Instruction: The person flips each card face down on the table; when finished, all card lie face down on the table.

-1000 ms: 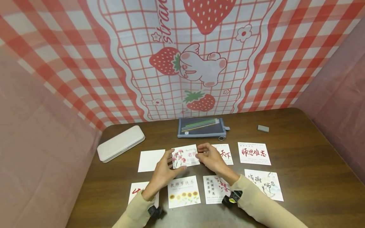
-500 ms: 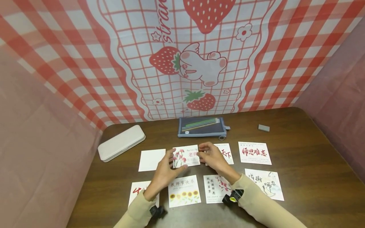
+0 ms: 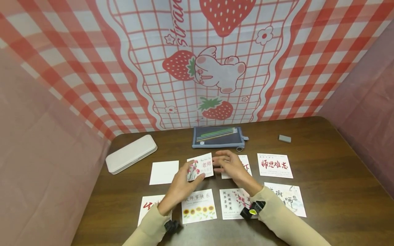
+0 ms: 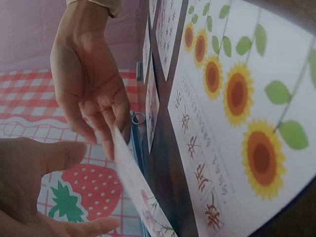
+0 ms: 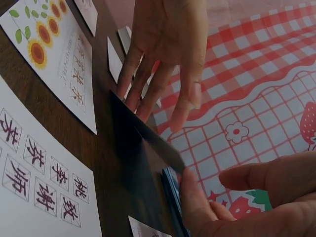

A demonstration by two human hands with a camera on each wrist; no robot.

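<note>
A white card with pink carnations and red writing [image 3: 201,167] stands tilted between the two hands, its dark underside showing in the right wrist view. My left hand [image 3: 184,182] is at its left edge, fingertips touching or close to it, thumb in front of its lower part. In the left wrist view that thumb and finger stand apart. My right hand [image 3: 231,168] is beside the card's right edge with fingers extended; in the right wrist view a fingertip meets the card's end while the thumb stays off it. A sunflower card [image 3: 199,206] lies just below.
Several other cards lie in two rows, including a blank one [image 3: 164,172], a red-lettered one [image 3: 275,165] and a plum blossom one [image 3: 235,203]. Behind are a white case [image 3: 131,154], a mesh pencil pouch [image 3: 218,137] and a grey eraser [image 3: 284,138]. A strawberry cloth [image 3: 221,68] hangs at the back.
The carnation card has tilted, its right edge shifting left and up. My right hand's fingers have spread and drawn slightly off that edge. My left hand has moved a little right over the card.
</note>
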